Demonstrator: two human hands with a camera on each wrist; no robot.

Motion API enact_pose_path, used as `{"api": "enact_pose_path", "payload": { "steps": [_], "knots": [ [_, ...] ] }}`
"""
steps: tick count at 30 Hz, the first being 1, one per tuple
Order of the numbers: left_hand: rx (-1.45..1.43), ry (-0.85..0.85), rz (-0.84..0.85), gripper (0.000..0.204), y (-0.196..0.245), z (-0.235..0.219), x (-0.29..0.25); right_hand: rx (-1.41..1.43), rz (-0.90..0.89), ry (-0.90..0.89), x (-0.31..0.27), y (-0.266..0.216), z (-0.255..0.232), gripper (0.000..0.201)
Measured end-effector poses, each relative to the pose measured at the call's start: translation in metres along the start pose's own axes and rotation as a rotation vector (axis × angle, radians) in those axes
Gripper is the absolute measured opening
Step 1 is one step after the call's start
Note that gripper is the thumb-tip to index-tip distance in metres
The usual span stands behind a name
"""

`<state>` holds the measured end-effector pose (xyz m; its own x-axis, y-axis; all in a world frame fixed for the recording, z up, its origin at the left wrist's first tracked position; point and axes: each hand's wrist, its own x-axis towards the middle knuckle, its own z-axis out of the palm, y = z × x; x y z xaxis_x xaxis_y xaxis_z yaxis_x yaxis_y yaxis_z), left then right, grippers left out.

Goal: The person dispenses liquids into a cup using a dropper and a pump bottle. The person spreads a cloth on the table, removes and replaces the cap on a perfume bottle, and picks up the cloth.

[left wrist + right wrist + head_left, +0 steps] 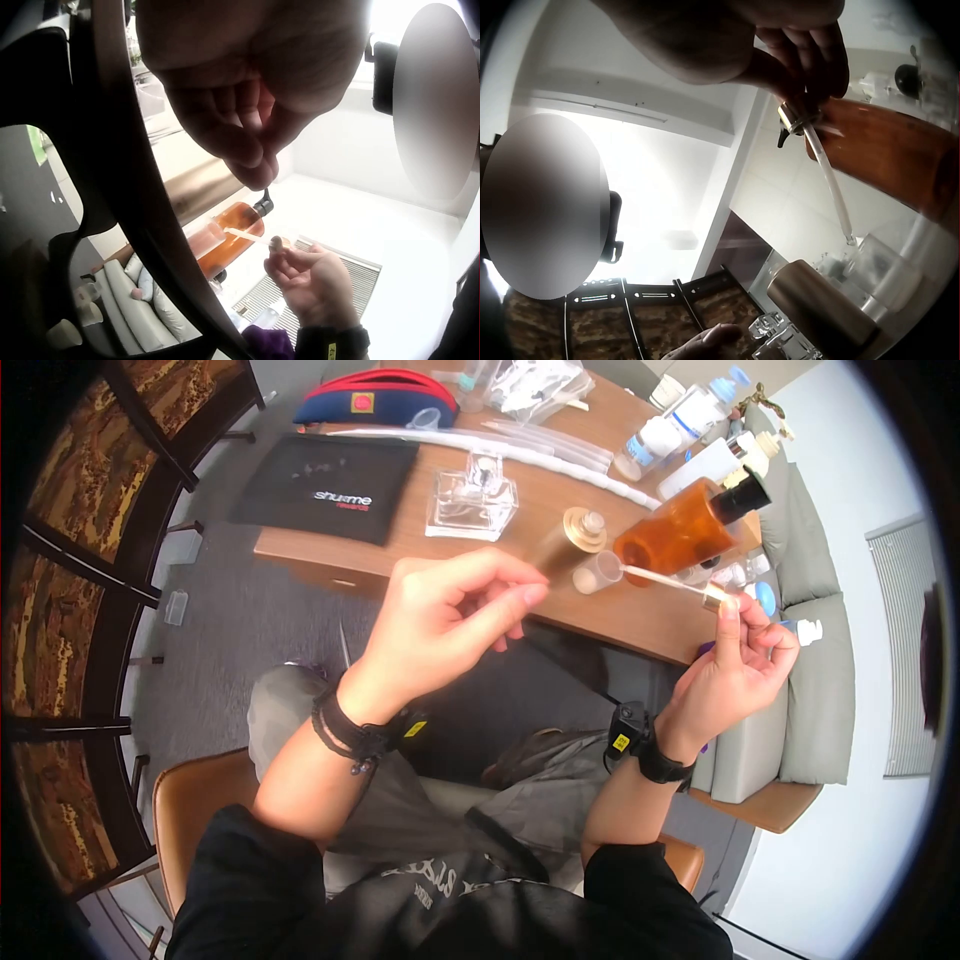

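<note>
Between thumb and fingertips my right hand (730,675) pinches a glass dropper (665,578) by its gold-collared end. The dropper slants left, and its tip is right by the rim of a small clear cup (597,573) in the head view. A gold bottle (817,304) stands beside the cup near the table's front edge. Behind both, an amber bottle (675,530) with a black top overlaps the cup. My left hand (440,615) is raised in front of the table, fingers curled and thumb tip meeting the index finger; nothing shows between them.
A clear glass bottle (470,505) and a black pouch (335,490) lie on the wooden table (400,555). Farther back are a navy-and-red case (375,402), plastic packaging (530,390) and several bottles at right. A grey sofa (815,660) stands on the right.
</note>
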<state>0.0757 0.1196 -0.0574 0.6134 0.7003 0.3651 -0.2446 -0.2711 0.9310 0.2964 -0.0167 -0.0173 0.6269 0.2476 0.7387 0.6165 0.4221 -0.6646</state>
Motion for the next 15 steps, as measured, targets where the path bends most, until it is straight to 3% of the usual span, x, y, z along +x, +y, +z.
{"api": "enact_pose_path", "payload": {
  "steps": [15],
  "knots": [
    [0.001,-0.018,0.039,0.013,0.002,-0.004,0.001,0.054,-0.108,-0.153,0.036,-0.049,0.049,0.034]
  ]
}}
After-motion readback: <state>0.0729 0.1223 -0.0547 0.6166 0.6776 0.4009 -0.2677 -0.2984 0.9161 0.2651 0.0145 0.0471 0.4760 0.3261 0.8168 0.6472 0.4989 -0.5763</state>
